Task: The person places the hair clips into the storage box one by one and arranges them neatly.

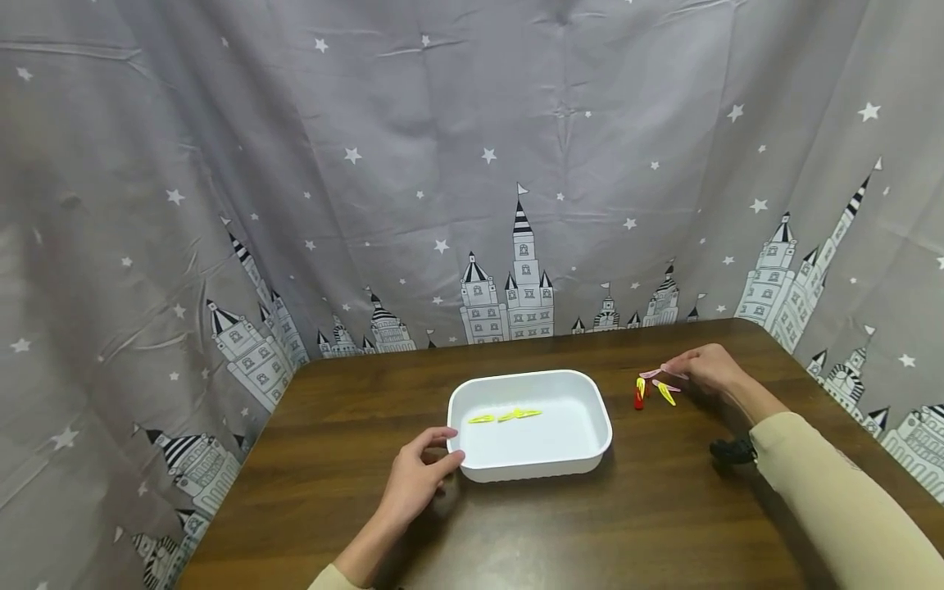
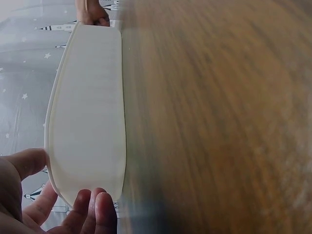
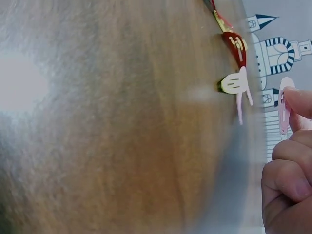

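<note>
At its left front corner, a white plastic tray is held by my left hand, thumb and index finger on the rim. Inside the tray lie several yellow snap hair clips in a row. Over to the right, my right hand pinches a pink hair clip between thumb and fingertip, above the table in the right wrist view. Just below and left of that hand is a loose group of hair clips, with a red clip, a yellow clip and a pink clip.
Everything stands on a brown wooden table. Behind it hangs a grey curtain printed with stars and castles. A small black object sits at the right wrist.
</note>
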The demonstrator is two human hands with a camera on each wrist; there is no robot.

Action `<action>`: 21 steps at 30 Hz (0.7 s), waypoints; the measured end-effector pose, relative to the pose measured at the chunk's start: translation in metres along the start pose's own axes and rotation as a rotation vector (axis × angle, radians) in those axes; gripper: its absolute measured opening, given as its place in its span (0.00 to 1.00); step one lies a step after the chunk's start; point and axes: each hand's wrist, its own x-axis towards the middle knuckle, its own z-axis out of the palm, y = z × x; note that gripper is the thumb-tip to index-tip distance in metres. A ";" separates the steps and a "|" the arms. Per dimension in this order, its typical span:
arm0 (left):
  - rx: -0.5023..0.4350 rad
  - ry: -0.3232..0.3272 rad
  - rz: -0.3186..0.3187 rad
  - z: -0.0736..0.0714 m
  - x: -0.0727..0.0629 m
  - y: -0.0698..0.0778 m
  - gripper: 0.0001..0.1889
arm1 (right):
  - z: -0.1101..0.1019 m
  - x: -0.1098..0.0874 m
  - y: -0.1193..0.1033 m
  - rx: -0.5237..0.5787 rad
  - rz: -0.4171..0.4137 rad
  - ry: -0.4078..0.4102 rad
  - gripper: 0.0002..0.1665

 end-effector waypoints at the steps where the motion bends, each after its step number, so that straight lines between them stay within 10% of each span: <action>1: -0.002 0.001 -0.001 0.000 0.000 0.000 0.18 | 0.000 0.000 -0.001 -0.006 -0.002 -0.003 0.24; 21: -0.001 0.000 0.001 0.000 0.000 0.000 0.18 | 0.002 0.000 -0.044 -0.169 -0.116 0.018 0.23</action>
